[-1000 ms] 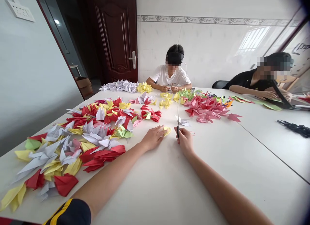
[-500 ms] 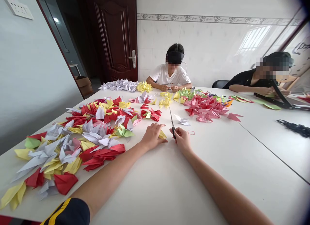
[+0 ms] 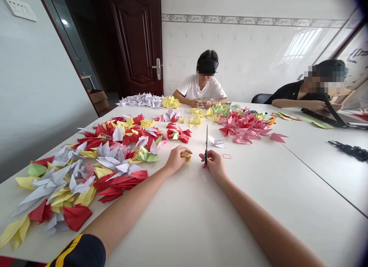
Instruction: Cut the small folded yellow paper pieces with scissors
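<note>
A yellow folded paper crane (image 3: 185, 155) is in the fingers of my left hand (image 3: 176, 158), partly hidden by them. My right hand (image 3: 215, 162) grips the dark handles of a pair of scissors (image 3: 206, 142), whose blades point up and away from me and look closed. Between the two hands lies a gap of bare table. Just beyond the right hand rests a white paper crane (image 3: 217, 142), and a small red outline (image 3: 227, 156) shows on the table beside it.
Mixed red, white and yellow paper cranes (image 3: 115, 159) cover the table's left side. A pink crane pile (image 3: 244, 127) lies ahead right. One person (image 3: 202, 88) sits opposite, another (image 3: 290, 92) at the far right by a black paper cutter (image 3: 330, 115). Black cord (image 3: 350, 150) lies at right.
My left hand has drawn slightly left, and its fingers have closed in around the yellow crane. The scissors have swung to point more upright, with the right hand nearly in place.
</note>
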Available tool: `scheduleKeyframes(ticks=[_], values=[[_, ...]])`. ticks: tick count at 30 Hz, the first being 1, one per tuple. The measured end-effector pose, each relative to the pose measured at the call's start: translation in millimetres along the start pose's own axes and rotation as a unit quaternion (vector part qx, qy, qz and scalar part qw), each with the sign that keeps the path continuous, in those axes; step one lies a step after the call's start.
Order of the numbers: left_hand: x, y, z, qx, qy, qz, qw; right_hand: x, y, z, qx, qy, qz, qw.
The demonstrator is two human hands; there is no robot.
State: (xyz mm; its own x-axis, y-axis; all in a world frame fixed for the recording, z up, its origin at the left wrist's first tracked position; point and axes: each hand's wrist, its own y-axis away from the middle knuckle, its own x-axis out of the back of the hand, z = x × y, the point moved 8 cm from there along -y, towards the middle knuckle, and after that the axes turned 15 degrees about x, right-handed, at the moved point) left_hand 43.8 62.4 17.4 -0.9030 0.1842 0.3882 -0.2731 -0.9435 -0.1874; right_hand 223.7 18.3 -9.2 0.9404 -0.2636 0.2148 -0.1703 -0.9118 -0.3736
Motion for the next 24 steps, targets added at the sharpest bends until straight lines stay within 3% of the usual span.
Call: scheduleKeyframes(ticks=[4,7,14,18,24], values=[[9.7,-4,-8,0.036,0.101,0.034,0.994,-13,2,-4,0.013,-0.053,-0.054,0.997],[4.4,-3,-9,0.052,0.132,0.011,0.990,-22,5,-5,0.011,-0.099,-0.085,0.991],[-10.3,-1,-4,0.070,0.174,-0.077,0.979,-23,4,-11,0.002,-0.149,-0.074,0.986],[-7.2,2,2,0.054,0.143,-0.073,0.986,-24,4,-12,-0.001,-0.170,-0.079,0.982],[-4.4,1,-5,0.087,0.194,-0.069,0.975,-26,4,-7,-0.003,-0.197,-0.073,0.978]])
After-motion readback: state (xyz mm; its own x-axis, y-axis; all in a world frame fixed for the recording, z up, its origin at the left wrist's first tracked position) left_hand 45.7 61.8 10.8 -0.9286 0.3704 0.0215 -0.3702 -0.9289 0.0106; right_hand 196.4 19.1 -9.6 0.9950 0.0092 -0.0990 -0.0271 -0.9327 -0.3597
